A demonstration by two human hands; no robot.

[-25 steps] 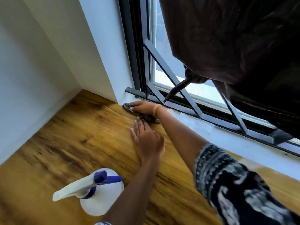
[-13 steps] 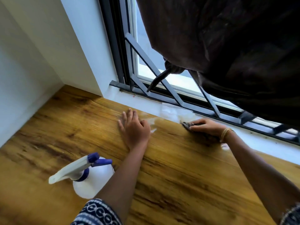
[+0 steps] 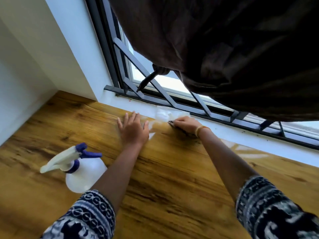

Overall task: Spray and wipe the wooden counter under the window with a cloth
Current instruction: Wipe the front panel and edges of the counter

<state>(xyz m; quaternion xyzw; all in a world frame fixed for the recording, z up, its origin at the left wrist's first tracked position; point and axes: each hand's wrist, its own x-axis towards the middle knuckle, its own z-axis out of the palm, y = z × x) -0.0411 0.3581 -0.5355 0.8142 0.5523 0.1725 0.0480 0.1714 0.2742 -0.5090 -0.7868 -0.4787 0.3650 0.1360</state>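
Wooden counter [image 3: 172,187]: one cloth [image 3: 171,121], one spray bottle [image 3: 82,171].

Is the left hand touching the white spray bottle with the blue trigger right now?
Apart. The head view shows the left hand flat on the wooden counter, with bare wood between it and the white spray bottle.

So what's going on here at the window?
A person is wiping the wooden counter under the window. The right hand presses a dark cloth against the back edge by the white sill. The left hand lies flat on the wood beside it. A white spray bottle stands untouched at the left.
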